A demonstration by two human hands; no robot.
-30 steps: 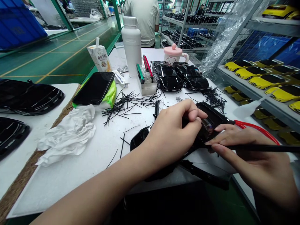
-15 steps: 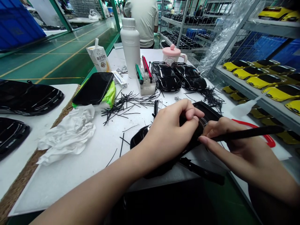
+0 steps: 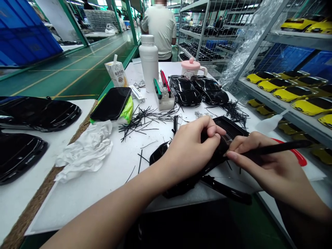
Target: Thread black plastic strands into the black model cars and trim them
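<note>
A black model car (image 3: 158, 152) lies under my hands, mostly hidden by them. One long black part (image 3: 228, 191) sticks out at its near side, and a black panel (image 3: 230, 127) is raised at its far side. My left hand (image 3: 195, 147) is closed over the car with its fingers curled; the fingertips on the car are partly hidden. In my right hand (image 3: 261, 155), a slim black pen-shaped tool (image 3: 282, 148) is pinched, its tip end at the car close to my left thumb. Loose black strips (image 3: 140, 121) lie beyond the car.
Two black model cars (image 3: 186, 91) stand behind a small tool box (image 3: 166, 103), a white bottle (image 3: 149, 62) and a pink-lidded mug (image 3: 190, 69). Left are a phone (image 3: 111, 103), crumpled tissue (image 3: 86, 150) and more black cars (image 3: 38, 114). Yellow cars (image 3: 293, 90) fill the right rack.
The view has shifted slightly, so the table things sit a little lower and further right. Both hands keep nearly the same pose at the car.
</note>
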